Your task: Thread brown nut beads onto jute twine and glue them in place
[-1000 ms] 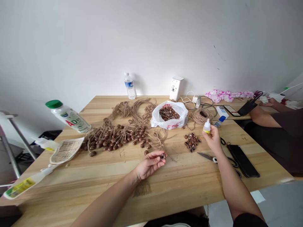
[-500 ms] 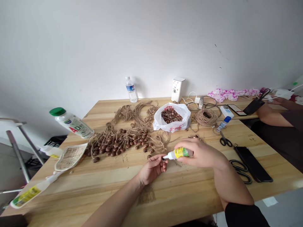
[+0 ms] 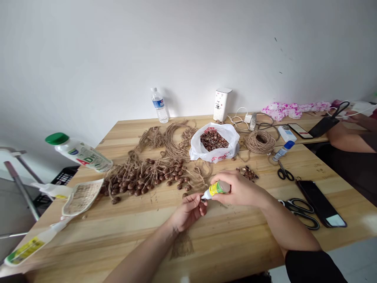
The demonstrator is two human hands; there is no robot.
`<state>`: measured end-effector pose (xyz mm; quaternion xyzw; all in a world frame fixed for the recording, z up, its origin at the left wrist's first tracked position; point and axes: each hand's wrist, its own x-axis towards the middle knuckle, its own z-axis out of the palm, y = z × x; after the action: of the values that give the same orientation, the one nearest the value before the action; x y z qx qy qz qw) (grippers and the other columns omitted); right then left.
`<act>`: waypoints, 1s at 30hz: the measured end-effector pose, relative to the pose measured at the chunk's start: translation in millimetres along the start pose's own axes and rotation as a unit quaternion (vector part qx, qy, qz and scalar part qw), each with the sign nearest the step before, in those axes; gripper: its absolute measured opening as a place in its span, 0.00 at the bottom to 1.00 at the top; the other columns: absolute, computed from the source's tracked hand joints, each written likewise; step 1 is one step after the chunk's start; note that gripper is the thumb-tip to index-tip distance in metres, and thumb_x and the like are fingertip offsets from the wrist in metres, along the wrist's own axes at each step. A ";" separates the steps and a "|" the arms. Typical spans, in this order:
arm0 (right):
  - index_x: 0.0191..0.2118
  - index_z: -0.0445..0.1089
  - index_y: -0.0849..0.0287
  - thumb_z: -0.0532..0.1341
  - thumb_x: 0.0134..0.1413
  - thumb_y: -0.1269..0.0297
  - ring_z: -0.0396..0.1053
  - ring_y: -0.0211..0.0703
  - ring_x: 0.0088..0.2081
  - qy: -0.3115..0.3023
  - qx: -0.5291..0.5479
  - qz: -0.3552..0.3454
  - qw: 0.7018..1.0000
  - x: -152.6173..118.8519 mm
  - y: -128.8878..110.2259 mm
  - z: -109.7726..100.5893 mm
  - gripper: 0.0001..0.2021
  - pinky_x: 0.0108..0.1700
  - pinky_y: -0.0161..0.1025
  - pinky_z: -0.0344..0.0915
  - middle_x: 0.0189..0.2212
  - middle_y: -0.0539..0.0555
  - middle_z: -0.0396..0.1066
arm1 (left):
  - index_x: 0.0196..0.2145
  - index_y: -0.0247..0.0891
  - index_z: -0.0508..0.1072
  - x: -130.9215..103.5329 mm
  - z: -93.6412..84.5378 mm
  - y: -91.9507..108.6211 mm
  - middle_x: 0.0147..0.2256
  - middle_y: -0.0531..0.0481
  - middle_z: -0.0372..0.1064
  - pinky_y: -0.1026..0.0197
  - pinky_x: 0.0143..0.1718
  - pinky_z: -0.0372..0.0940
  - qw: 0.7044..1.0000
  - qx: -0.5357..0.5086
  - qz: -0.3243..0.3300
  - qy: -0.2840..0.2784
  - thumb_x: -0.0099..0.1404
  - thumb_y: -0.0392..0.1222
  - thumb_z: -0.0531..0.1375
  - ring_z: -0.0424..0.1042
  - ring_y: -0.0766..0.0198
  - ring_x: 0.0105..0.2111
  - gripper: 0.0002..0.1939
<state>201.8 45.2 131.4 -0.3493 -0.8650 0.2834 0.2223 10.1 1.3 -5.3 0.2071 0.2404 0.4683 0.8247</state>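
Note:
My right hand [image 3: 240, 188] is closed around a small glue bottle [image 3: 218, 188] with a yellow-green label, tilted so its white nozzle points down to the left. The nozzle tip is at a small dark nut shell piece [image 3: 203, 200], pinched between the thumb and fingers of my left hand [image 3: 190, 210]. What lies inside the shell is too small to make out. Behind my left hand lies a heap of brown nuts [image 3: 138, 182] tied to twine strings [image 3: 173, 139]. A white plastic bag [image 3: 196, 151] holds many shell pieces, and more loose shells [image 3: 247, 173] lie beyond my right hand.
Twine roll [image 3: 260, 142], blue-capped bottle [image 3: 283, 151], small scissors [image 3: 285, 172], larger scissors [image 3: 303, 212] and a black phone [image 3: 321, 204] are at right. At left are a woven tray [image 3: 84, 196], a green-capped bottle [image 3: 79, 153] and another glue bottle [image 3: 32, 245]. A co-worker's arm [image 3: 350, 137] shows far right.
The glue bottle has tipped more steeply, and my right hand has shifted slightly left. My left hand still pinches the shell piece. The camera view has shifted a little.

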 end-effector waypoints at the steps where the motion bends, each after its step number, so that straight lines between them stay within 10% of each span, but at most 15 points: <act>1: 0.40 0.70 0.58 0.67 0.46 0.61 0.68 0.43 0.38 0.012 0.020 0.001 1.000 2.8 0.8 2.8 0.14 0.40 0.35 0.62 0.37 0.53 0.73 | 0.33 0.31 0.76 -0.3 0.6 0.6 0.27 0.46 0.71 0.64 0.26 0.59 1.000 0.000 -0.002 0.001 0.56 0.40 0.65 0.65 0.69 0.22 0.09; 11: 0.39 0.65 0.60 0.70 0.40 0.59 0.65 0.37 0.29 -0.034 0.352 0.098 0.930 20.2 17.1 39.4 0.21 0.31 0.33 0.62 0.29 0.49 0.67 | 0.27 0.30 0.74 -0.4 1.1 1.4 0.26 0.46 0.70 0.65 0.25 0.58 1.000 -0.002 -0.009 -0.010 0.55 0.40 0.66 0.63 0.70 0.22 0.09; 17: 0.36 0.66 0.60 0.69 0.42 0.55 0.61 0.33 0.24 0.087 0.417 0.150 0.892 22.9 19.4 35.1 0.18 0.24 0.31 0.58 0.26 0.47 0.65 | 0.37 0.29 0.76 -1.1 2.4 1.6 0.26 0.47 0.69 0.65 0.25 0.58 1.000 0.009 -0.012 -0.004 0.55 0.42 0.66 0.62 0.71 0.22 0.14; 30: 0.30 0.62 0.60 0.70 0.40 0.54 0.52 0.26 0.16 0.126 0.524 0.222 0.812 30.1 37.8 60.0 0.19 0.15 0.27 0.43 0.20 0.44 0.62 | 0.35 0.30 0.76 -0.6 5.1 3.0 0.26 0.48 0.69 0.65 0.25 0.58 1.000 0.009 -0.017 0.001 0.55 0.43 0.66 0.62 0.71 0.22 0.13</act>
<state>165.1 69.6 68.2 -0.3949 -0.4485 0.6892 0.4098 10.9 1.6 0.6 0.2101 0.2489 0.4525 0.8302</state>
